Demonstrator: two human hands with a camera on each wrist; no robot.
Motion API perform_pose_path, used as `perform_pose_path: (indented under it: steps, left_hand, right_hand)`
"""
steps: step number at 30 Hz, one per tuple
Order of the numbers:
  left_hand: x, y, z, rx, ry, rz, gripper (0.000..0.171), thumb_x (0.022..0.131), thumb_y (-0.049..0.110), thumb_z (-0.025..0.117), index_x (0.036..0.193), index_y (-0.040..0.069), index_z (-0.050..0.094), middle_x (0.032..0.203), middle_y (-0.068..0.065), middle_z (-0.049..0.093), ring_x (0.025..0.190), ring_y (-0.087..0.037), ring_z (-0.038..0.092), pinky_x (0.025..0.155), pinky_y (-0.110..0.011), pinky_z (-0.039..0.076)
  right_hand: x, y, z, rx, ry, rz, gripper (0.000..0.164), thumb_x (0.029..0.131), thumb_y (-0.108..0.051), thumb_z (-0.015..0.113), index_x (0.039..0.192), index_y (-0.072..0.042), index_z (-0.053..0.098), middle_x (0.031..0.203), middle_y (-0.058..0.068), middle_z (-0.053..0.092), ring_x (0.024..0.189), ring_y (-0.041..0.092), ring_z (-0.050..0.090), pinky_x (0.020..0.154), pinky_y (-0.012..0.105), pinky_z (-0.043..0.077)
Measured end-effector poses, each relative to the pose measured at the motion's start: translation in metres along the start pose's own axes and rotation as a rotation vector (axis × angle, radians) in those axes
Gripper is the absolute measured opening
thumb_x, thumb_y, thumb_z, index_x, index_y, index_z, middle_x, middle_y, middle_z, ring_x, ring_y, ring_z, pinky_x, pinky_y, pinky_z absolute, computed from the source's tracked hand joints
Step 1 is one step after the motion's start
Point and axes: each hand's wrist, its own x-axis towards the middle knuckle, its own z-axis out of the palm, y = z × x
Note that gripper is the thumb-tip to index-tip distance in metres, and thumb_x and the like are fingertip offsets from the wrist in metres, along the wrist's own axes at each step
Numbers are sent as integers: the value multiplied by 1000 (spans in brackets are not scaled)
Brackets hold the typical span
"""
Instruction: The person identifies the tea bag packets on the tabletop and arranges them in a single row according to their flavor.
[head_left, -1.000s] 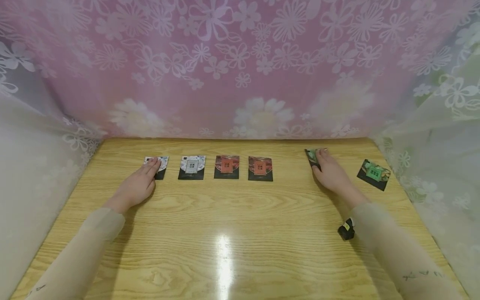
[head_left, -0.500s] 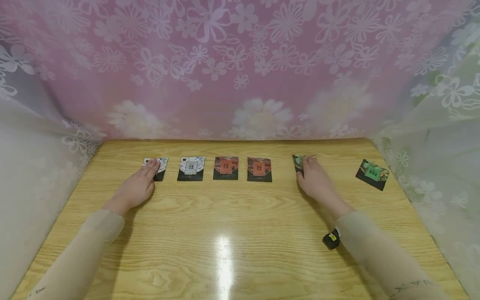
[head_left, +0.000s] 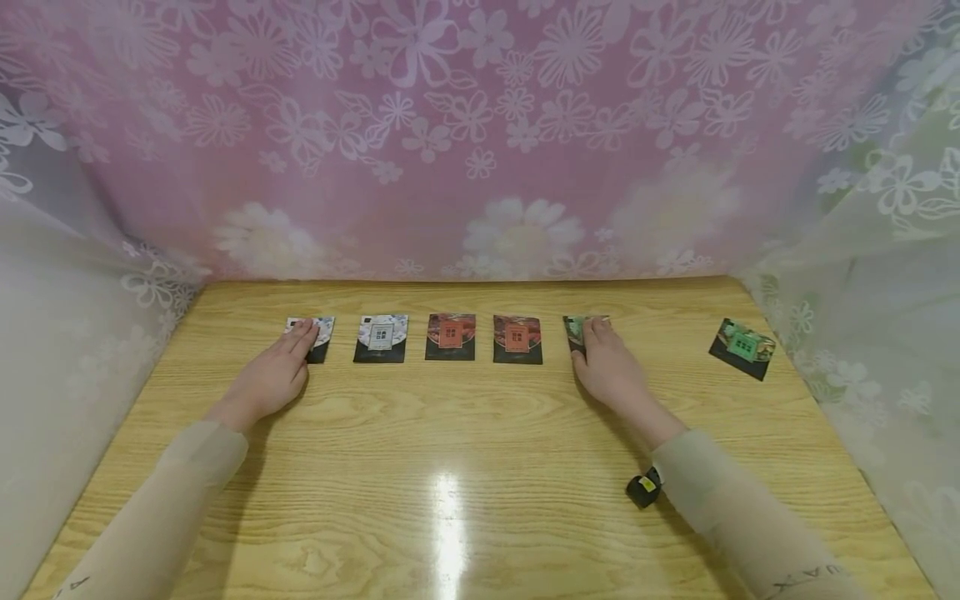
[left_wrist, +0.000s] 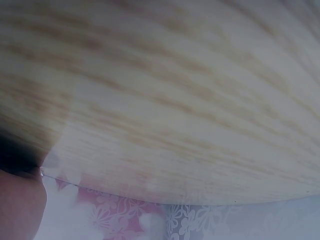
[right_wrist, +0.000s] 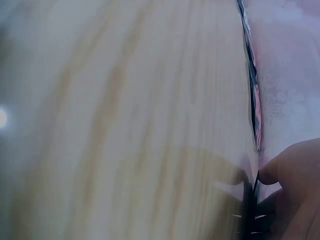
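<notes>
In the head view, my left hand (head_left: 273, 375) lies with straight fingers over a white-and-black packet (head_left: 318, 353) at the left end of a row, covering most of it. My right hand (head_left: 615, 371) presses its extended fingers on a green-and-black packet (head_left: 573, 332), whose upper left part shows. Between the hands lie a second white-and-black packet (head_left: 381, 338) and two red-and-black ones, the left red packet (head_left: 451, 337) and the right red packet (head_left: 517, 339). In the right wrist view, the thumb (right_wrist: 275, 172) is low at the right, by a dark packet edge.
A second green packet (head_left: 742, 348) lies askew near the right edge of the wooden table (head_left: 360, 483). Behind the table hangs a pink floral curtain (head_left: 480, 200), with pale curtains at both sides. A small black device (head_left: 642, 490) sits under the right wrist.
My right hand has slid the green packet leftward along the table, up beside the right red packet, and the packet now lies straighter. The left hand stays in place.
</notes>
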Motion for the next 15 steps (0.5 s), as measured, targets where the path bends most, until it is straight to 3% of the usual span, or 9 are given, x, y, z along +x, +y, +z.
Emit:
perform_pose_path:
  steps: [15]
  left_hand:
    - [1, -2, 2, -2, 5, 2, 62, 111, 14, 33, 165, -11, 19, 174, -32, 16, 162, -50, 17, 134, -61, 19]
  right_hand:
    - [-9, -16, -2, -43, -6, -17, 66, 113, -23, 44, 161, 17, 24, 170, 37, 20, 161, 51, 18, 135, 57, 20]
